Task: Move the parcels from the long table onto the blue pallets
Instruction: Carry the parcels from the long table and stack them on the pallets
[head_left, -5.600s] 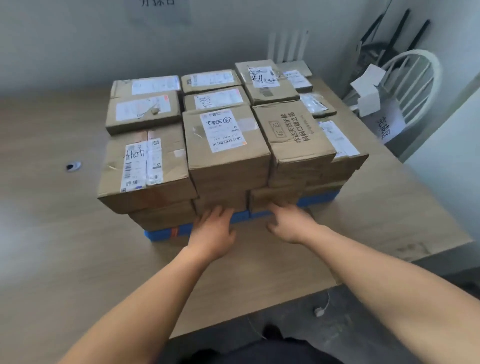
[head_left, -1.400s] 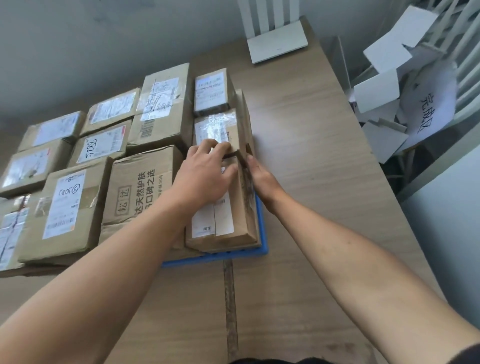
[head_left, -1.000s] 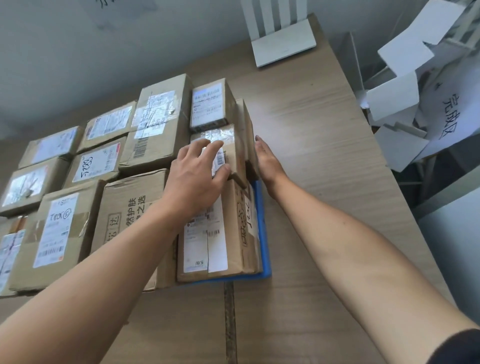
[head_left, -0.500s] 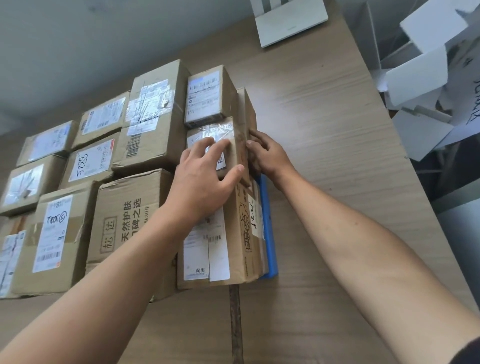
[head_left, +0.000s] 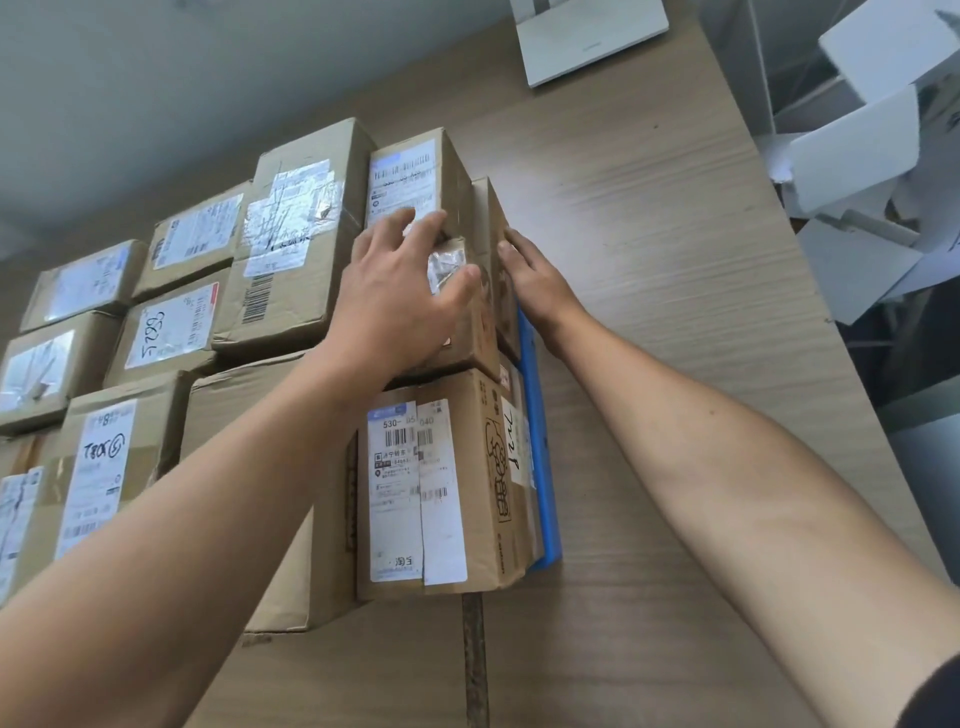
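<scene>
Several brown cardboard parcels stand packed together on a blue pallet (head_left: 540, 447), whose edge shows along the stack's right side. My left hand (head_left: 400, 301) lies spread on top of a small taped parcel (head_left: 470, 317) in the right-hand row, fingers reaching its far edge. My right hand (head_left: 535, 280) presses flat against the right side of the same row, beside a thin upright parcel (head_left: 493, 218). A labelled parcel (head_left: 431, 488) sits nearest me, and another small parcel (head_left: 410, 182) stands behind the taped one.
The pallet rests on a long wooden table (head_left: 649, 260). A white router (head_left: 587, 41) stands at the table's far end. White cards and paper (head_left: 857, 156) hang over a chair past the table's right edge. A grey wall runs behind the stack.
The view has shifted from the stack's front to its right side. Both hands now sit on the right-hand row; in the last half second my left hand slid farther and my right hand flattened.
</scene>
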